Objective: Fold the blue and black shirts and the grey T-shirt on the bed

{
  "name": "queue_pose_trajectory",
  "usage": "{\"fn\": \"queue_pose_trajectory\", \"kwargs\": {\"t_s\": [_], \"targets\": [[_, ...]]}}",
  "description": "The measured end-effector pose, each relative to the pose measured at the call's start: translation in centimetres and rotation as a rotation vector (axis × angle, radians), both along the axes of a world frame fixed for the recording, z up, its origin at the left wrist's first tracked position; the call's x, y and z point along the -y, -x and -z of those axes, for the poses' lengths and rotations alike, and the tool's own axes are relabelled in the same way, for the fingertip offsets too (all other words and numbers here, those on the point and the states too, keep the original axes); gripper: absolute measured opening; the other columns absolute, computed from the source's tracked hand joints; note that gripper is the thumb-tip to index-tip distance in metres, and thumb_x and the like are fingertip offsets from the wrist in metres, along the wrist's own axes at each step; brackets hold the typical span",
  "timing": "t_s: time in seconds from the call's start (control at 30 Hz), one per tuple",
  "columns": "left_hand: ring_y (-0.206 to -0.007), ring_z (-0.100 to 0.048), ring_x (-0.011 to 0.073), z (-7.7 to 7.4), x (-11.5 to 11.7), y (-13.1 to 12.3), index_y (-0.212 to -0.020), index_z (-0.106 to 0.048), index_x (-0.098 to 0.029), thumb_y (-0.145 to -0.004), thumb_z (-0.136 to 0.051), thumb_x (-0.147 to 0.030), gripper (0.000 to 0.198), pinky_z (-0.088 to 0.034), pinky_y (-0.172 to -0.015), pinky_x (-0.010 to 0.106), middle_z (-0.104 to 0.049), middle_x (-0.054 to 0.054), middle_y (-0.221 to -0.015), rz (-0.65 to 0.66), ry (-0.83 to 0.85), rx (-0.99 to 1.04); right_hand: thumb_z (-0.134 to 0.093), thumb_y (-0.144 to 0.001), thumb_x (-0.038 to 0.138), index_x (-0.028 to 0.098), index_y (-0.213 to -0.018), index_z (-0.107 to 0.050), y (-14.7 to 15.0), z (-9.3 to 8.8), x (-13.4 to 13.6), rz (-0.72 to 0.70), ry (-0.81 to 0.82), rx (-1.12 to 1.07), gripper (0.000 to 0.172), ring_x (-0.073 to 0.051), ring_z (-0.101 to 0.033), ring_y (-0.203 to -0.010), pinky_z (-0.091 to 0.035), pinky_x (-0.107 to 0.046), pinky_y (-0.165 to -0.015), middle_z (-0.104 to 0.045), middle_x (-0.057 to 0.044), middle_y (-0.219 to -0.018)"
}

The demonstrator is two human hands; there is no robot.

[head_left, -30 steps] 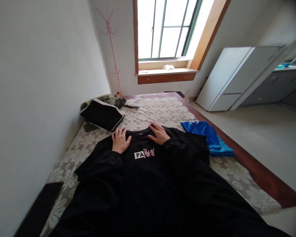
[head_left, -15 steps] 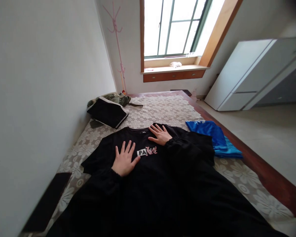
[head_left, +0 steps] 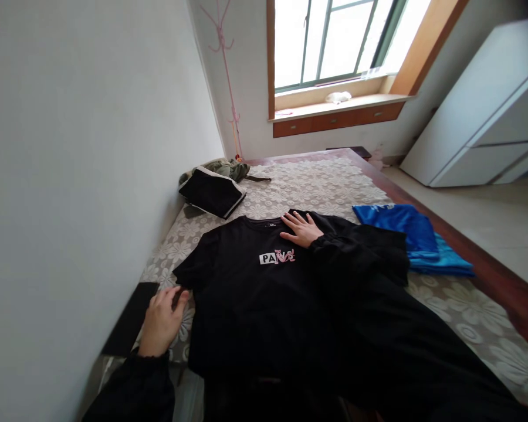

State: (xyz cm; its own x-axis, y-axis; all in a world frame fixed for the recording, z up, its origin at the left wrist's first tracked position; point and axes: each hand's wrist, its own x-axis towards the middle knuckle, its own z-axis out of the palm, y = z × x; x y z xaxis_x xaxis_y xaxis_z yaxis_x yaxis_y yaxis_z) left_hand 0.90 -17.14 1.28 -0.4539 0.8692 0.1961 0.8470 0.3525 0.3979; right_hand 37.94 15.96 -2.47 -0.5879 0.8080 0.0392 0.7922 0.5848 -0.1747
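Black T-shirt — pink-and-white chest print, spread flat, front up, on floral cover.

White wall, bright daylit window over wooden sill, pink coat stand, white cabinet, pale floor

The wall crowds our left hand, with a dark flat thing just beside it. Past the black shirt we find floral cover lying open between the folded black garment and the blue cloth.
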Motion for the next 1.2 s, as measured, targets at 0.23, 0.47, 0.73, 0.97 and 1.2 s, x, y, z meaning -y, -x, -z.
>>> {"fn": "queue_pose_trajectory", "kwargs": {"t_s": [0.23,0.47,0.73,0.97,1.2], "targets": [[-0.132,-0.058,0.0313,0.0,-4.6,-1.6,-0.137,-0.056,-0.019,-0.087,-0.056,-0.059,0.064,-0.045,-0.114,0.047,-0.062,0.015,-0.141,0.074,-0.114,0.49,-0.036,-0.098,0.069,0.035,-0.161,-0.031,-0.1,-0.2,0.1,-0.004,0.0,-0.025,0.072,-0.032,-0.013,-0.156,-0.009,-0.064,-0.124,-0.023,0.0,-0.169],[-0.124,-0.066,0.0261,-2.2,-7.6,-2.3,-0.138,-0.054,-0.028,-0.085,-0.067,-0.028,0.054,-0.055,-0.105,0.043,-0.069,0.009,-0.131,-0.067,-0.362,1.134,-0.038,-0.098,0.067,0.031,-0.161,-0.033,-0.2,-0.2,0.1,-0.007,0.007,-0.051,0.072,-0.031,-0.013,-0.156,-0.008,-0.065,-0.124,-0.024,-0.001,-0.169],[-0.122,-0.065,0.0217,-2.5,-8.3,-3.8,-0.118,-0.058,-0.023,-0.078,-0.066,-0.012,0.042,-0.054,-0.107,0.039,-0.07,0.006,-0.123,-0.255,-0.666,0.941,-0.042,-0.098,0.066,0.032,-0.16,-0.035,-0.3,-0.3,0.1,-0.003,0.016,-0.085,0.071,-0.031,-0.014,-0.156,-0.008,-0.064,-0.125,-0.026,-0.001,-0.168],[-0.131,-0.059,0.0237,-3.7,-5.1,-12.7,-0.138,-0.057,-0.029,-0.096,-0.056,-0.027,0.042,-0.045,-0.115,0.045,-0.062,0.006,-0.143,0.811,-0.104,0.137,-0.042,-0.098,0.066,0.032,-0.16,-0.035,-0.3,-0.3,0.1,0.0,0.021,-0.077,0.071,-0.031,-0.014,-0.156,-0.008,-0.064,-0.125,-0.025,-0.001,-0.168],[-0.12,-0.063,0.0237,-2.7,-3.9,-9.0,-0.117,-0.067,-0.026,-0.093,-0.056,-0.024,0.027,-0.051,-0.107,0.044,-0.069,0.006,-0.125,0.571,-0.066,0.102,-0.042,-0.099,0.065,0.032,-0.16,-0.035,-0.2,-0.4,0.2,-0.01,0.023,-0.067,0.07,-0.031,-0.014,-0.156,-0.008,-0.063,-0.125,-0.025,-0.001,-0.168]]}}
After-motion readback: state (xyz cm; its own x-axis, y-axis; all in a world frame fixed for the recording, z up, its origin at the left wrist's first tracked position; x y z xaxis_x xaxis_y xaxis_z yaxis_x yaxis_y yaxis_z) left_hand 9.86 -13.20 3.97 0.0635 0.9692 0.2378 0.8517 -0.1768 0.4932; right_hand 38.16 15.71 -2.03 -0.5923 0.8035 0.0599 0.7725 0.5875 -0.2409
